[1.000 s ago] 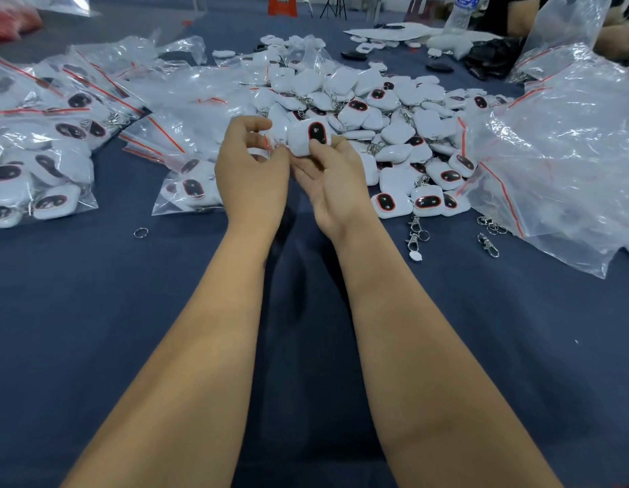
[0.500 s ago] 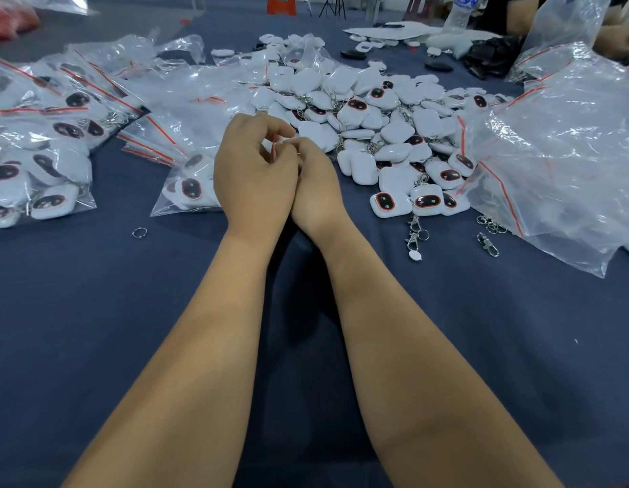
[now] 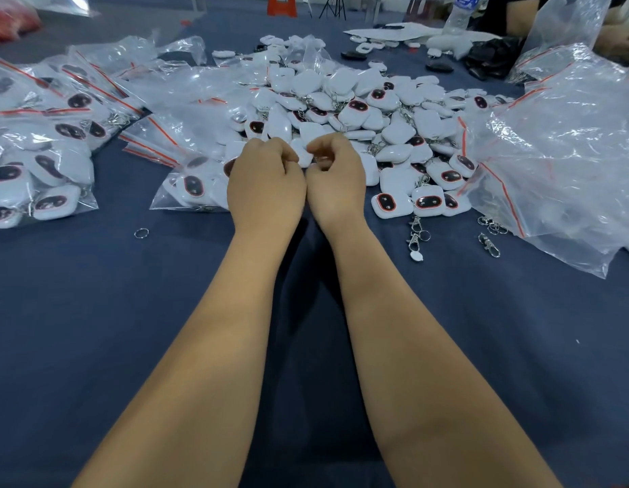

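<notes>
1. Fob [image 3: 303, 155]: a white sliver of it shows between the two hands, at the near edge of the pile [image 3: 358, 100].
2. Left hand [image 3: 267, 184]: fingers curled tight, thumb against forefinger, knuckles touching the other hand; whether it grips the fob cannot be told.
3. Right hand [image 3: 335, 181]: fingers curled likewise, thumb bent inward; what it holds is hidden too.
4. Pile: white fobs, many with a dark oval window rimmed in red; any print is too small to read.
5. Bags: clear with red strips, filled ones [image 3: 41, 142] to the left, empty ones [image 3: 559, 142] to the right.
6. Ring [image 3: 141, 233] and clasps [image 3: 415, 237] lie loose on the blue cloth [image 3: 94, 329].
7. Bottle [image 3: 461, 8] at the far edge: blue label, writing blurred.
</notes>
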The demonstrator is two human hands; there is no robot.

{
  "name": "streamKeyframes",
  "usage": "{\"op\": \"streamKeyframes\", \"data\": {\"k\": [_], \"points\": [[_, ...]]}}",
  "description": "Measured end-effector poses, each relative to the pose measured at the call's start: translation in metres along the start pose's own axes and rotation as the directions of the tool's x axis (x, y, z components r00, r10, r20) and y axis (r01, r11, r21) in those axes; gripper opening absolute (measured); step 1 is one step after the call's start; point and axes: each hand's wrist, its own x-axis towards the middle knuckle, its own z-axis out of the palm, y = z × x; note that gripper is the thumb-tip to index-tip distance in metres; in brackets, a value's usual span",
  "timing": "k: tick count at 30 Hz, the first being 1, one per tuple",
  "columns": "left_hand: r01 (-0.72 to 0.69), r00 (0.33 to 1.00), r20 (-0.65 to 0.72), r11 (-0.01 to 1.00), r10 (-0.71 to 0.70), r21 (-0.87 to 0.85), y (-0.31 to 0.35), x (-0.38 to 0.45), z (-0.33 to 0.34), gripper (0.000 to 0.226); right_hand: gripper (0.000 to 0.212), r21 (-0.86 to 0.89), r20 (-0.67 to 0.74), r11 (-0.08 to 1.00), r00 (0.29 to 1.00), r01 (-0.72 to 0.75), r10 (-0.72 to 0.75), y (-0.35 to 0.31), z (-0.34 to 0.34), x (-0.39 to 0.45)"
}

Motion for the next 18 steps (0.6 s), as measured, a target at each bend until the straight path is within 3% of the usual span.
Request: {"op": "streamKeyframes", "data": {"k": [4,8,15,18], "points": [[-0.067,0.996,0.076,0.978,0.053,0.197,-0.0017,-0.0034,0.0042,0.024,0.047,-0.476,-0.092,0.879,0.995,-0.014,-0.034,0.007,-0.0064,0.0056],[-0.081,0.986,0.163,0.945,0.03,0.318,-0.0031,-0.0054,0.0069,0.02,0.056,-0.621,-0.052,0.781,0.998,-0.062,0.037,0.0101,-0.0062,0.0068],[-0.095,0.976,0.216,0.915,0.009,0.392,-0.0017,-0.0054,0.008,0.023,0.062,-0.495,-0.074,0.869,0.997,-0.008,-0.033,0.0105,-0.0093,0.0081],[-0.086,0.975,0.222,0.923,0.001,0.376,-0.0026,-0.0064,0.0107,0.026,0.058,-0.19,-0.058,0.982,0.998,-0.01,-0.001,0.0073,-0.0059,0.0071]]}}
